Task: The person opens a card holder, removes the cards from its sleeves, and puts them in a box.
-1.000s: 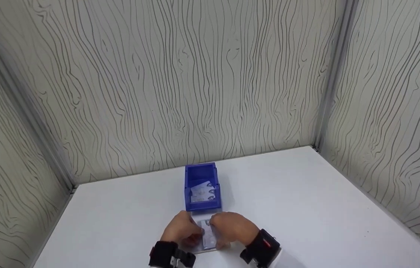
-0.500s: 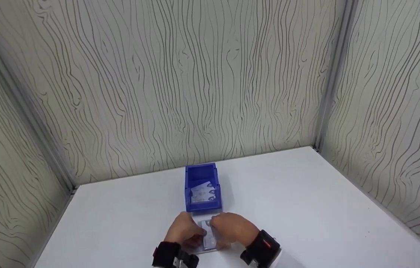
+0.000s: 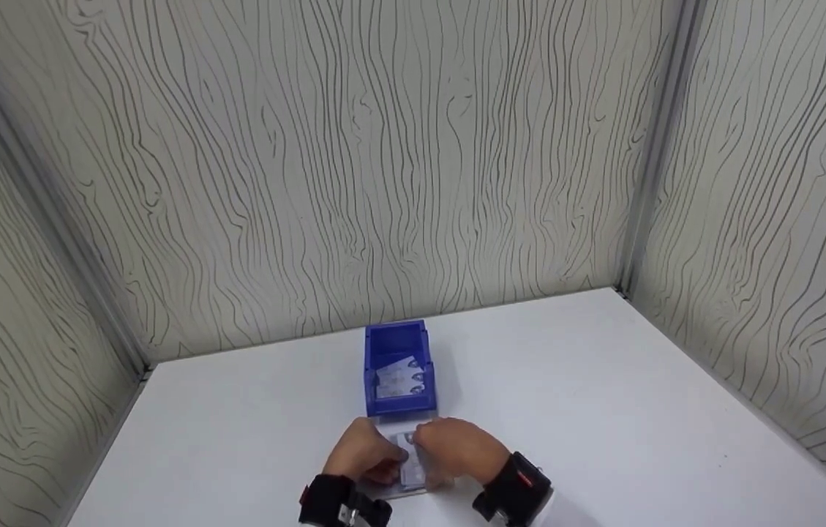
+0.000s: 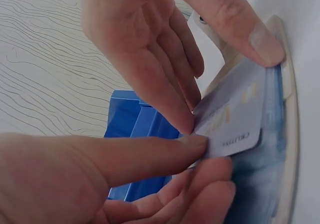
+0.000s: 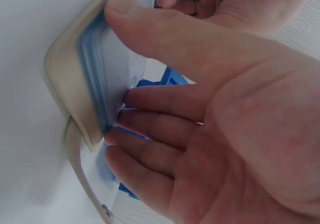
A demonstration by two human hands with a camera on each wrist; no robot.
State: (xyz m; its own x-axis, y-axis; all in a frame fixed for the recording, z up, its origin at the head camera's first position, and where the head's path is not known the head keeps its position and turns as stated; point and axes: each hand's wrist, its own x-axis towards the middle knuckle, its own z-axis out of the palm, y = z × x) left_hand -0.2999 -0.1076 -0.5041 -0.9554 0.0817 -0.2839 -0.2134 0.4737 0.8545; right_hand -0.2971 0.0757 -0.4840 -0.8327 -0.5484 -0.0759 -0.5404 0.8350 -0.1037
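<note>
A card holder (image 5: 62, 76) with a beige cover and clear blue-edged sleeves lies spread on the table before me. A pale card with gold print (image 4: 232, 116) rests on the sleeves. My left hand (image 3: 363, 452) pinches the card's edge between thumb and fingers; whether sleeve plastic is caught too is hard to see. From the other side my right hand (image 3: 462, 446) holds the card holder, thumb on its near edge and fingertips at the far edge. The hands cover much of the holder in the head view. A beige strap (image 5: 76, 156) with a metal snap hangs off it.
Just behind the holder stands a blue bin (image 3: 399, 405) with several pale cards (image 3: 399, 378) fanned inside. White tabletop (image 3: 603, 402) stretches to both sides. Wood-grain patterned panels (image 3: 383, 161) enclose the back and sides.
The left hand has shifted slightly right, its thumb further over the card. The right hand and the bin look the same.
</note>
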